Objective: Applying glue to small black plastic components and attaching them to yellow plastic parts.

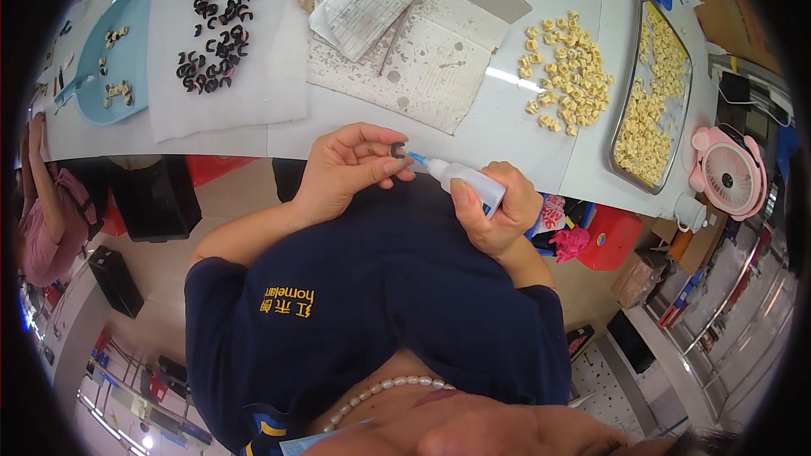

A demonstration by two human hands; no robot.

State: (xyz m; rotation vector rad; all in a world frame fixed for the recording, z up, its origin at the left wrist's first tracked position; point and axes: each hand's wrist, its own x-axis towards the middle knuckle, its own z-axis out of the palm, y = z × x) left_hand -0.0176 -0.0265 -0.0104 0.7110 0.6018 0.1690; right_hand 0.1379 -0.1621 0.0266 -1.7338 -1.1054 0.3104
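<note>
Scene: a person at a white worktable (507, 127) holds two hands just off its near edge, above a dark blue shirt front.
Left hand: the left hand (346, 171) pinches a small dark curved piece (397, 149) between thumb and forefinger, the other fingers curled loosely behind it.
Right hand: the right hand (500, 213) is wrapped around a white squeeze bottle (466, 181), thumb pressed along its side, fingers closed round the body.
Nozzle: the bottle's blue tip (416, 156) points left and sits right at the dark piece, touching it or nearly so; which, cannot be told.
Where the piece is: in mid-air between the hands, just off the table's near edge, not resting on anything.
Doing it well: a light, short press looks wise, with the tip kept on one face of the piece and the pinching fingertips held clear of that spot.
Risk: too hard a squeeze would likely run liquid onto the thumb and forefinger.
Far left of the table: a white sheet (279, 76) carries a scatter of black curved pieces (218, 17), with a light blue tray (139, 51) beside it at the left edge.
Middle: stained paper (439, 76) and a folded printed sheet lie toward the far edge.
Right side: a loose heap of small cream-yellow pieces (568, 72) lies beside a metal tray (623, 122) holding more of them, near the right edge.
Beyond the right edge: a small pink fan (728, 173).
</note>
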